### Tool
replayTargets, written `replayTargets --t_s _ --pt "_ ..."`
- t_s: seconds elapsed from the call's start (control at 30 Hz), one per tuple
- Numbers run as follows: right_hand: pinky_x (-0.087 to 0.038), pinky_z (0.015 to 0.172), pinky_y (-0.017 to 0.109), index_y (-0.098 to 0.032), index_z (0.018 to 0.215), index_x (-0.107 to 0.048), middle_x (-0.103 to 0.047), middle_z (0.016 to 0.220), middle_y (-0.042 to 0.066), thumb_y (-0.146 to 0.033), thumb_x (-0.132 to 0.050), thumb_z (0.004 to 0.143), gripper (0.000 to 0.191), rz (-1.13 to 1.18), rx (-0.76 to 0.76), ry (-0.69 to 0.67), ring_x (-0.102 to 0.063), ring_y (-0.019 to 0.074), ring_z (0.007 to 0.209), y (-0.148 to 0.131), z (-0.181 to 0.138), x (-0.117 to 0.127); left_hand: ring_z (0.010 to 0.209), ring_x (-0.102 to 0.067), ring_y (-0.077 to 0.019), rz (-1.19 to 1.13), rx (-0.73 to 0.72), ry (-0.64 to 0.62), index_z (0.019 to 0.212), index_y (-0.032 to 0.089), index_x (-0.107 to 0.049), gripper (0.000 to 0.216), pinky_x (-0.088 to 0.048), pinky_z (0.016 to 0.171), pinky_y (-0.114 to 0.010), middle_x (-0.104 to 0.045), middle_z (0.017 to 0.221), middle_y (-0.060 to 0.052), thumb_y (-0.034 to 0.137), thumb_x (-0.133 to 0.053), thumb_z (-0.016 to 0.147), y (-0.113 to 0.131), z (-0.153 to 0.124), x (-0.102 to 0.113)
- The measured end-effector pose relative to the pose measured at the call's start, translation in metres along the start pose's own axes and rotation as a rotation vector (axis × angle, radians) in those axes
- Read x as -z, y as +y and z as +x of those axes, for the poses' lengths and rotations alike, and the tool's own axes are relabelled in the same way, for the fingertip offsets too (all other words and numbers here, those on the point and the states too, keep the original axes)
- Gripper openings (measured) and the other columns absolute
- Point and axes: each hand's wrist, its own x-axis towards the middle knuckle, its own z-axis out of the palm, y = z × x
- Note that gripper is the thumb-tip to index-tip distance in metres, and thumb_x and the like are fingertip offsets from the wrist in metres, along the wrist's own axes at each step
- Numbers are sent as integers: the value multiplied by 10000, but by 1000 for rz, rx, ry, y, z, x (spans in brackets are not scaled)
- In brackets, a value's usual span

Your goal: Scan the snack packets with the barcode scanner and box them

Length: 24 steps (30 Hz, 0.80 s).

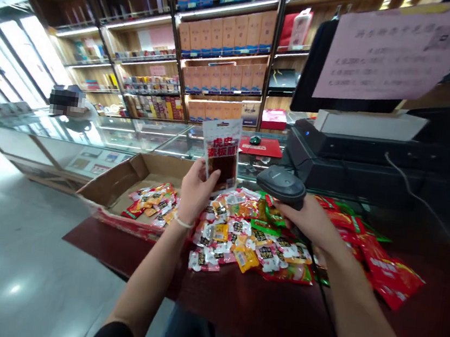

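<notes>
"Back from the bench's (pixel 229 297) near edge, what's there?"
"Snack packets (pixel 242 231), heaped; more lie in the cardboard box (pixel 99 188) at the left end."
"And the hands?"
"Above the heap, the right hand (pixel 312 220) has its grip round a barcode scanner (pixel 278 180). The left hand (pixel 199 190) pinches an upright snack pouch (pixel 223 154) toward the far edge."
"Beyond?"
"A monitor (pixel 314 64), then lit shelves (pixel 276 43)."

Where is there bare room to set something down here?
The strip of counter between the small packets and the near edge looks bare. So does the floor of the cardboard box, left of the packets inside. It's crowded from the box across to the large red packets, with the right hand and its scanner above.
</notes>
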Motion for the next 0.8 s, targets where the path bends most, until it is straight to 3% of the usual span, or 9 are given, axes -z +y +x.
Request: replayTargets --t_s 0.1,0.2,0.33,0.43,0.53,0.7,0.8 --pt "-378 460 286 -229 677 -514 -533 453 -16 -486 -642 751 297 68 11 -55 -490 154 426 -9 0 -16 939 -676 -218 547 -58 59 1134 244 -612 257 -492 824 -303 -725 1001 -38 321 -567 893 5 2 62" --pt "-361 447 287 -230 657 -500 -521 445 -15 -499 -656 723 317 95 35 -75 -466 145 417 -15 2 -31 921 -690 -262 950 3 150 1173 262 -643 289 -487 793 -327 -742 945 -67 314 -516 918 -16 1 116" --pt "-334 422 283 -223 659 -506 -509 439 -19 -513 -659 704 331 77 13 -84 -435 133 396 -15 4 -41 993 -686 -274 1031 115 42 1214 239 -651 343 -509 839 -356 -729 1105 -101 267 -527 895 -57 1 155" --pt "-340 422 279 -217 677 -516 -518 445 -17 -513 -660 707 330 61 -4 -73 -445 134 400 -9 6 -41 1056 -669 -253 966 90 9 1200 218 -658 337 -503 911 -356 -715 1154 -92 261 -526 893 -75 1 159" --pt "-360 432 274 -210 699 -525 -526 444 -14 -499 -649 730 316 57 -3 -64 -467 140 412 -2 8 -34 1045 -673 -246 951 56 -17 1157 216 -678 307 -505 910 -349 -725 1125 -83 266 -517 900 -77 2 155" --pt "-374 438 255 -200 719 -540 -541 475 -22 -483 -677 742 315 116 -12 32 -482 128 425 6 6 -7 1004 -683 -255 998 -3 -71 1111 213 -696 285 -510 866 -340 -738 1078 -78 292 -503 916 -53 4 134" --pt "-384 432 250 -200 756 -553 -529 492 -38 -468 -711 735 312 215 -35 72 -472 118 421 8 3 15 999 -682 -245 974 -115 -109 1136 214 -681 298 -506 856 -321 -734 1086 -72 309 -484 933 -29 5 99"
